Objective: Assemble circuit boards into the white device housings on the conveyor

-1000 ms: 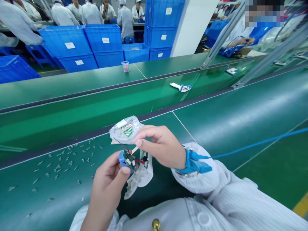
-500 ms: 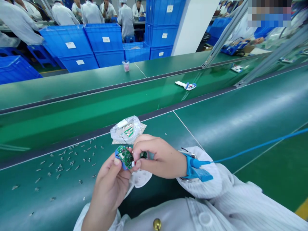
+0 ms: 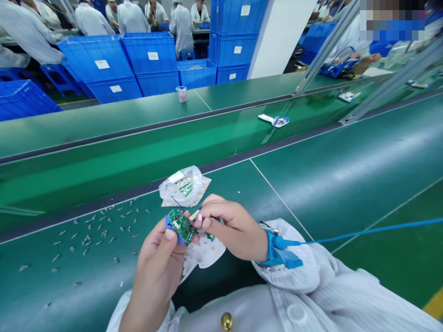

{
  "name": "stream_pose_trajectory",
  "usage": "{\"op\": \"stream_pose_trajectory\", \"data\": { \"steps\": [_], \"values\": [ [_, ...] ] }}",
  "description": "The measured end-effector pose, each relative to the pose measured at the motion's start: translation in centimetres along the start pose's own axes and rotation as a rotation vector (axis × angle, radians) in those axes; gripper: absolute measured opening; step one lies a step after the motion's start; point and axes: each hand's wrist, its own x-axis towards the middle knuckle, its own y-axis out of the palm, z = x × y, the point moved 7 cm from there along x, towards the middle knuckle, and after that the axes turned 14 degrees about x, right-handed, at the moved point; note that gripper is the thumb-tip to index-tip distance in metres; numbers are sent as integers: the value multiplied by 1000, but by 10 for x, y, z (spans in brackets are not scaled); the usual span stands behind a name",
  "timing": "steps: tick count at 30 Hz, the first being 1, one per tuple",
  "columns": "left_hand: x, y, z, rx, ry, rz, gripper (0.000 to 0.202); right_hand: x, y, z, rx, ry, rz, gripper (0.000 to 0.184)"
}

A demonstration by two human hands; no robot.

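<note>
My left hand [image 3: 157, 260] is closed around a green circuit board [image 3: 180, 225] seated on a blue part, with the thumb on its near edge. A thin dark wire sticks up from the board. At the board's right side my right hand [image 3: 233, 226] pinches a small white connector [image 3: 200, 217] with a bit of red beside it. Below the hands lies a white plastic housing [image 3: 209, 252], partly hidden by them. My right wrist wears a blue strap [image 3: 282, 249] with a cord running off to the right.
Loose small metal parts [image 3: 100, 228] are scattered on the green bench at left. A clear plastic bag [image 3: 183, 184] of small parts sits beyond my hands. A white-and-blue assembly [image 3: 275, 121] lies on the green belt. Blue crates [image 3: 148, 55] and people in white coats are farther back.
My right hand has pulled slightly up and turned, so the white connector sits higher beside the board. More of the white housing shows. The assembly on the belt has shifted right.
</note>
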Motion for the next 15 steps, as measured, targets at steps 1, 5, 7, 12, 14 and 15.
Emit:
{"op": "stream_pose_trajectory", "data": {
  "steps": [1, 5, 7, 12, 14, 15],
  "values": [
    [0, -1, 0, 11, 1, 0, 29, 0, 0, 0, 11, -3, 7, 23],
    [0, -3, -2, 140, 9, -6, 32, -1, -4, 0, 101, 54, -26, 27],
    [0, -3, -2, 212, -3, 10, 29, 1, -8, 5, 135, 66, -55, 27],
    [-7, 1, -7, 353, 49, 19, 32, 10, -5, 27, -67, -19, 65, 25],
    [-11, 1, -8, 377, 75, -3, 36, 13, -1, 36, -175, -97, 131, 26],
    [-13, 1, -9, 391, 82, -12, 38, 13, 1, 39, -217, -129, 153, 26]
  ]
}}
